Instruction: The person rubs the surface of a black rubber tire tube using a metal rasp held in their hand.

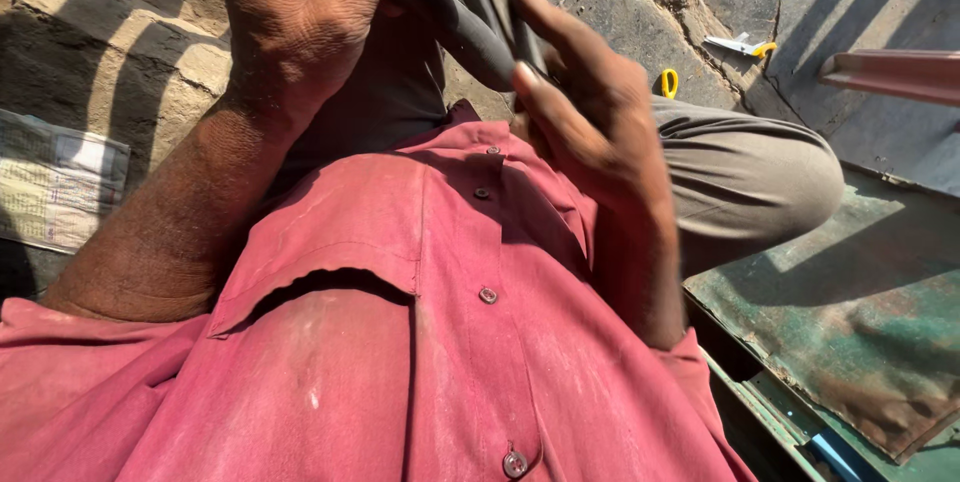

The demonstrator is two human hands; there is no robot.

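From my remote view, the left hand [300, 17] sits at the top left of the picture, curled shut with the thumb pressed over a dark rubber tube [455, 12], which looks like a tyre inner tube. The right hand [590, 112] is just across from it, fingers [555, 37] stretched up along the tube's other side and pinching it against the palm, so both hands are grasping the same thing. The tube lies between the two hands, raised close in front of the chest; its long axis runs from the upper left down toward the lower right, bending where the right hand meets it. The left hand covers its upper stretch, the right hand its lower bend, so neither is clearly nearer. How far the tube runs past the top edge I cannot tell.

Both forearms rise steeply from the bottom of the view, elbows low, wrists bent inward toward each other above a red buttoned shirt [400, 342].

Further out, a grey trouser knee [750, 177] juts right. Beyond it, on the stony ground [640, 2], lie yellow-handled scissors [669, 82] and a small yellow-and-metal tool [742, 45]. A rusty green metal sheet [860, 312] lies lower right, a printed paper [55, 187] far left.
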